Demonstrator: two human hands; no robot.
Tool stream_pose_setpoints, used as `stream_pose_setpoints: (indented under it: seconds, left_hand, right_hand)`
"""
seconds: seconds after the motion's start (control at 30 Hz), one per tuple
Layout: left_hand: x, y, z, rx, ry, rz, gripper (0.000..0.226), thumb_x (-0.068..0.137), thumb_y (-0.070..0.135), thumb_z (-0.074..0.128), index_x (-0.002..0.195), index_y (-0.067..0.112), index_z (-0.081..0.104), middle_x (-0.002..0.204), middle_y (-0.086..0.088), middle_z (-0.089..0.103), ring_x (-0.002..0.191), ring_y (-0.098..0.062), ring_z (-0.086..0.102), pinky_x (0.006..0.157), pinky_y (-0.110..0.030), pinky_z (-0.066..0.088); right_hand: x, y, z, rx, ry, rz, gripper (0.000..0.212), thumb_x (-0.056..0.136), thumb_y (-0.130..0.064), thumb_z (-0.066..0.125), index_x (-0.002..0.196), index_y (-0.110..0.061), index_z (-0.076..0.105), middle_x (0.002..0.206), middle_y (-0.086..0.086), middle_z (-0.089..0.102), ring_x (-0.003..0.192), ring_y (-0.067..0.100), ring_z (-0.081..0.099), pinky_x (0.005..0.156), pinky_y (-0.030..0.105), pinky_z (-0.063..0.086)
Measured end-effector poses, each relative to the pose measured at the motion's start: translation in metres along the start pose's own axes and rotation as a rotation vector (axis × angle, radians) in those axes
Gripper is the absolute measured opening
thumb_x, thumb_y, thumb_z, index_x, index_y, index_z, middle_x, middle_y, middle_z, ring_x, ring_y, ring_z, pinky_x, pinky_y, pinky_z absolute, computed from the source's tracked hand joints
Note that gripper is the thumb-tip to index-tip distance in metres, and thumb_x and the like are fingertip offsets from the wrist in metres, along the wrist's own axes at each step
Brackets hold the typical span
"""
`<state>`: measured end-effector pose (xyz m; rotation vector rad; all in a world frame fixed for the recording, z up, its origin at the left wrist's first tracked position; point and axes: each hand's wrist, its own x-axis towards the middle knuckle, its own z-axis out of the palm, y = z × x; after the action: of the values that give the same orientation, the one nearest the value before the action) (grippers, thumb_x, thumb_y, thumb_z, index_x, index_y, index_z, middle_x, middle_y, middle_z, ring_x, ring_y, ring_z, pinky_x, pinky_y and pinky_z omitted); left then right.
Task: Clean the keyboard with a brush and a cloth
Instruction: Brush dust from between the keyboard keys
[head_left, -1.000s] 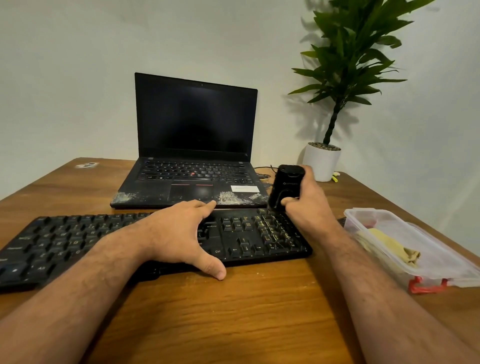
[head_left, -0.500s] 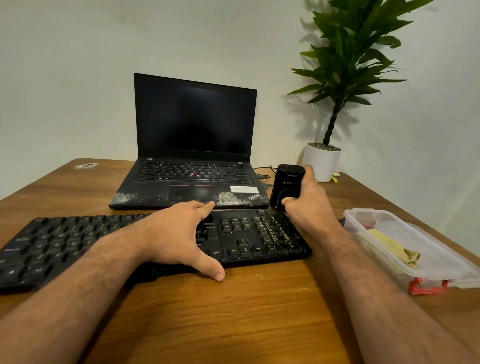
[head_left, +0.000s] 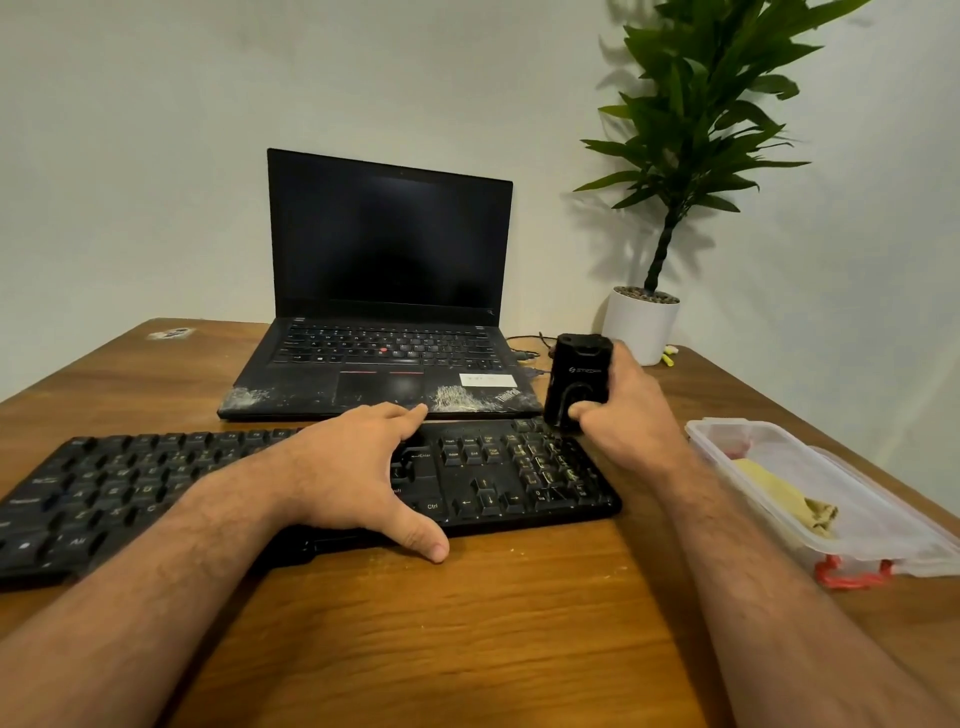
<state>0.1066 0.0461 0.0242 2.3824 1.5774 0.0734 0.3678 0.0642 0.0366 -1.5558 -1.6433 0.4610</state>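
A long black keyboard (head_left: 488, 475) lies across the wooden desk in front of me, with pale crumbs on its number pad. My left hand (head_left: 358, 470) rests flat on the keyboard's middle, fingers straight, thumb reaching over the front edge onto the desk. My right hand (head_left: 623, 415) grips a black block-shaped brush tool (head_left: 574, 382) upright at the keyboard's far right corner; its lower end touches the number pad's top. A yellow cloth (head_left: 784, 496) lies inside a clear plastic container (head_left: 852, 540) to the right.
An open black laptop (head_left: 384, 364) with dusty palm rests sits just behind the keyboard. A potted plant (head_left: 641, 325) stands at the back right, with cables beside it. The desk's right edge runs close past the container. Bare wood lies in front of the keyboard.
My right hand with the brush tool has shifted slightly toward the keyboard's back right corner. My left hand has stayed on the keys.
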Motion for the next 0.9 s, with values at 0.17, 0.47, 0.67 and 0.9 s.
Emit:
stream_pose_setpoints:
  seconds: [0.17,0.47,0.67,0.9]
  left_hand:
    - [-0.001,0.0,0.001,0.0,0.007,-0.002,0.149,0.041,0.085,0.073,0.158,0.028,0.0,0.164,0.011,0.01,0.149,-0.011,0.015,0.122,-0.035,0.02]
    - [-0.001,0.002,0.001,0.005,-0.002,-0.009,0.149,0.041,0.085,0.072,0.158,0.029,-0.001,0.165,0.009,0.009,0.15,-0.013,0.013,0.123,-0.037,0.019]
    - [0.0,0.001,0.0,0.0,0.004,-0.005,0.149,0.04,0.085,0.072,0.158,0.029,0.0,0.165,0.01,0.01,0.15,-0.012,0.014,0.122,-0.036,0.019]
    - [0.0,0.001,0.0,0.009,0.004,-0.005,0.149,0.042,0.085,0.073,0.158,0.028,0.0,0.165,0.009,0.011,0.149,-0.013,0.016,0.122,-0.037,0.021]
  right_hand:
    - [-0.006,-0.011,0.022,0.04,-0.108,-0.054,0.06,0.087,0.002,0.064,0.134,-0.029,0.044,0.113,-0.009,0.061,0.105,0.009,0.056,0.069,0.01,0.036]
    - [-0.002,0.001,-0.001,-0.029,0.053,0.034,0.062,0.082,0.008,0.061,0.133,-0.023,0.045,0.104,-0.006,0.058,0.102,0.016,0.058,0.093,0.035,0.052]
    - [-0.006,-0.013,0.022,0.023,-0.097,-0.037,0.062,0.086,0.002,0.064,0.136,-0.028,0.044,0.11,-0.011,0.058,0.103,0.008,0.054,0.067,0.009,0.033]
    - [-0.008,-0.005,0.003,0.03,0.008,0.024,0.061,0.085,0.006,0.063,0.134,-0.026,0.044,0.101,-0.014,0.057,0.095,0.007,0.059,0.08,0.024,0.049]
